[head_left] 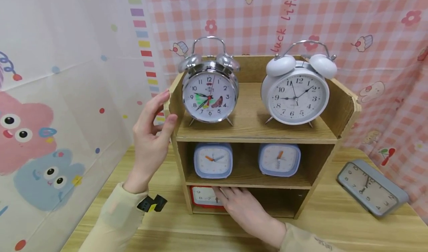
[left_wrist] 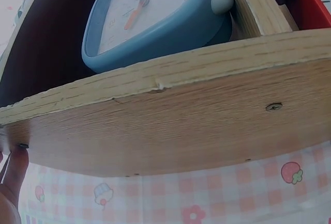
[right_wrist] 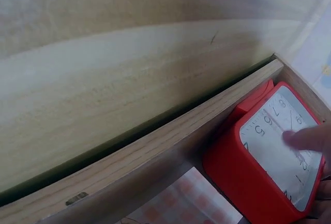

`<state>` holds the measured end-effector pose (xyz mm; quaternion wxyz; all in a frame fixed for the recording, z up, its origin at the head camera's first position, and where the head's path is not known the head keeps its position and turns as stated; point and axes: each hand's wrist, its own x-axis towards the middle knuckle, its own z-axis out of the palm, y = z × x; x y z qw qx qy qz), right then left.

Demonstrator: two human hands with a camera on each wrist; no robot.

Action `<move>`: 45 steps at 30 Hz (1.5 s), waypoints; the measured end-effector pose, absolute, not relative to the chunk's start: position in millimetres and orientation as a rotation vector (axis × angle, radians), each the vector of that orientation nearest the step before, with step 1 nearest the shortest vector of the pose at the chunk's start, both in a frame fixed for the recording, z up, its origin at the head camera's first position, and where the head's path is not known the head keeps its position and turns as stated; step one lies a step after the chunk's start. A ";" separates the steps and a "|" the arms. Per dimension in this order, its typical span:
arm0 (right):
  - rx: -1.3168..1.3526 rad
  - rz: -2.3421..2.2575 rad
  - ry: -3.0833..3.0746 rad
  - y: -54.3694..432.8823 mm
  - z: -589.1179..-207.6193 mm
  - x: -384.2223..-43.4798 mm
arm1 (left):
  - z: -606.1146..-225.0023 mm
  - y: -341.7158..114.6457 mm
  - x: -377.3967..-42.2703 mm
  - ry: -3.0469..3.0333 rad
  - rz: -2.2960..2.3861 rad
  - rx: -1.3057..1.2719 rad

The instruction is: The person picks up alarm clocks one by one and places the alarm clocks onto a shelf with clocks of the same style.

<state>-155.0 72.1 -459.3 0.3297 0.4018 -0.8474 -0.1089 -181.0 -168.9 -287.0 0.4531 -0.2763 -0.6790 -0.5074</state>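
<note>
A small wooden shelf [head_left: 257,138] holds several alarm clocks on three levels. My left hand [head_left: 152,133] touches its left side panel, thumb tip beside the front edge. In the left wrist view a fingertip [left_wrist: 17,162] rests against the panel's outer face. Inside the bottom compartment, at the left, stands a red alarm clock [right_wrist: 235,175] with a white face. My right hand [head_left: 244,209] reaches in and holds that clock, thumb on its face and the other fingers over its top, partly hidden. The hand covers the clock's right part in the head view.
On top stand a silver twin-bell clock [head_left: 208,96] and a white one [head_left: 295,96]. Two light-blue clocks, one left [head_left: 213,161] and one right [head_left: 279,160], occupy the middle level. A grey rectangular clock [head_left: 371,187] leans back on the table at right.
</note>
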 end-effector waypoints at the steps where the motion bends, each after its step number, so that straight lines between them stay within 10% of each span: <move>1: 1.062 -0.268 -2.224 73.5 -459.8 -154.6 | -287.4 -168.4 -181.2 -1.675 -1.258 -0.682; 23: 1.348 0.033 -1.929 178.1 -416.8 -120.9 | -287.2 -170.4 -179.1 -1.658 -1.283 -0.653; 45: 0.573 0.299 -1.937 332.2 -388.5 -145.1 | -287.6 -164.7 -181.9 -1.653 -1.289 -0.677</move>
